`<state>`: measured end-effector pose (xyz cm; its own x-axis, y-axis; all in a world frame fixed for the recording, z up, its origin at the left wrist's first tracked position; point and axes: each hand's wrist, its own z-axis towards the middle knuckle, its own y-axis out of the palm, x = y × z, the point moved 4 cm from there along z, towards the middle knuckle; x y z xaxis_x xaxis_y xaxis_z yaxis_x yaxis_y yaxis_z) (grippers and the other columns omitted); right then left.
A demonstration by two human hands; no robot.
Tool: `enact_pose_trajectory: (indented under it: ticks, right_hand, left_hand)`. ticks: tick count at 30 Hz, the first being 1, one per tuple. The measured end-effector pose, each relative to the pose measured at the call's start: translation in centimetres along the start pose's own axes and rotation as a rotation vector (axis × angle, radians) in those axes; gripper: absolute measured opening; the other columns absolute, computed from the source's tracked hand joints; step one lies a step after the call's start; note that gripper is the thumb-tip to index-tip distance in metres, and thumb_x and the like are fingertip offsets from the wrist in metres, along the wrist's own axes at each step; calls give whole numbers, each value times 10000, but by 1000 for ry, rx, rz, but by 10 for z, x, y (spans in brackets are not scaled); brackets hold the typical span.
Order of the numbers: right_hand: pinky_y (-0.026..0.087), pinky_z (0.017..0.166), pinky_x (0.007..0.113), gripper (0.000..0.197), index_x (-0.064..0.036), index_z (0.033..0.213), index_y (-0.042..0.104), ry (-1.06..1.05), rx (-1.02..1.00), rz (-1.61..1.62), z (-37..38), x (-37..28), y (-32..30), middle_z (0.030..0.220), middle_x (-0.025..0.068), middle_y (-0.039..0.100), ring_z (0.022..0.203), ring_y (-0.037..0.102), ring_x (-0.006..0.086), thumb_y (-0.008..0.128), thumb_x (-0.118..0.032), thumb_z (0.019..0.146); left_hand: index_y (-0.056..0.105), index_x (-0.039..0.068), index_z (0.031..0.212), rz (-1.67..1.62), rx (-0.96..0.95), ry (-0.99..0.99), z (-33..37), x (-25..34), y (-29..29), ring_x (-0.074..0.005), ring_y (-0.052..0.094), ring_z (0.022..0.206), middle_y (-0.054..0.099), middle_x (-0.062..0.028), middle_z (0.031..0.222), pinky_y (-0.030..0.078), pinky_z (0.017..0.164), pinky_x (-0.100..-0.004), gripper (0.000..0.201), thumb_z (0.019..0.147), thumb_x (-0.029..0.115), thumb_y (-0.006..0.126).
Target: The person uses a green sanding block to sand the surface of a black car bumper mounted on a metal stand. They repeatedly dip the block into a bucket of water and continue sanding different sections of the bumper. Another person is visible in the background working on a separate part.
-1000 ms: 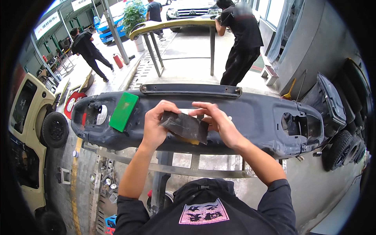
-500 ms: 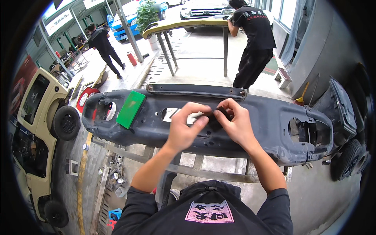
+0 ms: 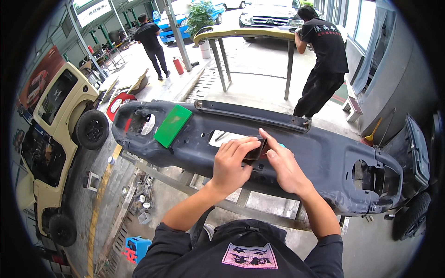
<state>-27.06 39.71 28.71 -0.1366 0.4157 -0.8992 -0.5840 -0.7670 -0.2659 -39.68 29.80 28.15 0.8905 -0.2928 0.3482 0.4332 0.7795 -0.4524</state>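
Note:
Both of my hands meet over the dark grey car bumper, which lies across a stand in front of me. Between them is a small dark folded sheet with a brownish face, resembling sandpaper. My left hand pinches its left side, fingers curled over the top. Pressed against its right edge, my right hand has its fingers fairly straight and its thumb bent inward. A bit of turquoise shows behind the right hand; its kind is hidden. A green flat block rests on the bumper to the left.
A dark metal bar lies along the bumper's far edge. Beyond it, a person bends at a yellowish panel on a stand. Another person stands far left. A beige off-road vehicle is at left, a bin at right.
My view has turned left, shifting the scene rightward. My hands have come closer around the dark sheet, its brownish face now showing. The far-left person has turned or stepped slightly.

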Motion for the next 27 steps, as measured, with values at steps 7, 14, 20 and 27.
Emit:
enact_pose_trajectory:
  ticks: [7, 14, 20, 27]
  right_hand:
    - [504, 888, 393, 460, 5, 1253, 619, -156, 359, -915, 36, -21, -75, 1131, 179, 652, 1037, 614, 315, 683, -278, 897]
    - [516, 887, 376, 490, 35, 1212, 624, 118, 30, -722, 45, 26, -107, 1078, 188, 686, 1019, 666, 327, 749, -303, 879]
    - [535, 817, 378, 473, -20, 1231, 622, -50, 90, -681, 36, 27, -110, 1096, 184, 683, 961, 677, 324, 808, -194, 833]
    - [528, 850, 365, 468, -32, 1257, 626, -103, 147, -606, 32, 34, -109, 1140, 153, 691, 993, 674, 292, 803, -141, 838]
  left_hand:
    - [719, 32, 1055, -44, 206, -227, 6, -36, -43, -294, 708, 915, 728, -134, 997, 552, 818, -359, 258, 838, -90, 650]
    - [730, 15, 1087, 75, 266, -120, 15, -64, -60, -280, 693, 976, 732, -129, 1043, 534, 871, -350, 272, 847, -86, 652]
    - [726, 20, 1094, 58, 245, -95, 15, -69, -46, -284, 693, 979, 730, -132, 1042, 535, 885, -350, 307, 829, -115, 651]
    - [719, 14, 1078, 57, 194, -22, 25, -64, -33, -283, 699, 975, 731, -129, 1052, 548, 858, -347, 303, 824, -132, 643]
